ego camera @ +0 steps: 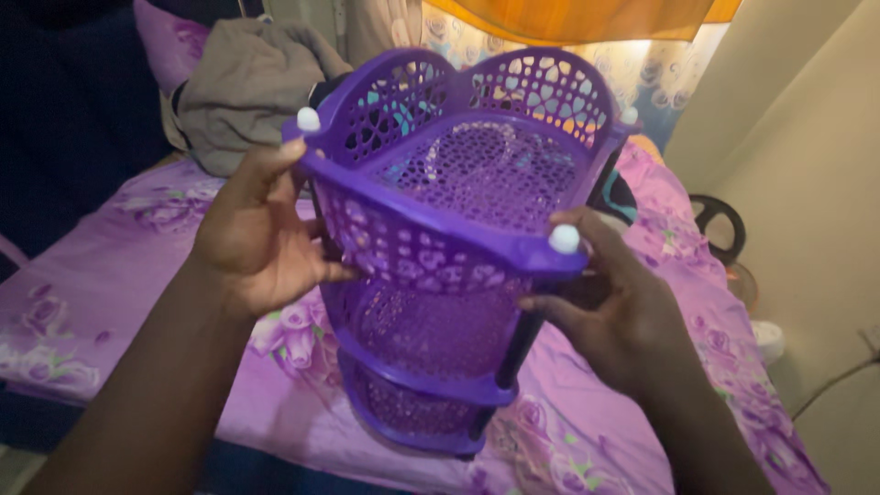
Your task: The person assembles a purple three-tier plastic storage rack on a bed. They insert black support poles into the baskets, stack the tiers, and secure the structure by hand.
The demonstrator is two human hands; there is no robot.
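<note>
A purple plastic three-tier rack (458,211) with perforated shelves and lattice sides stands on the bed, tilted slightly toward me. White round caps top its corner posts. My left hand (257,234) grips the top tier's left corner, thumb up near a white cap (309,119). My right hand (610,307) holds the front right corner below another white cap (564,239), fingers curled around the dark post beneath the top shelf.
The bed carries a pink-purple floral sheet (101,284). A grey garment (247,87) lies bunched at the bed's head. An orange curtain (568,16) hangs behind. A dark round fan-like object (720,225) sits by the cream wall on the right.
</note>
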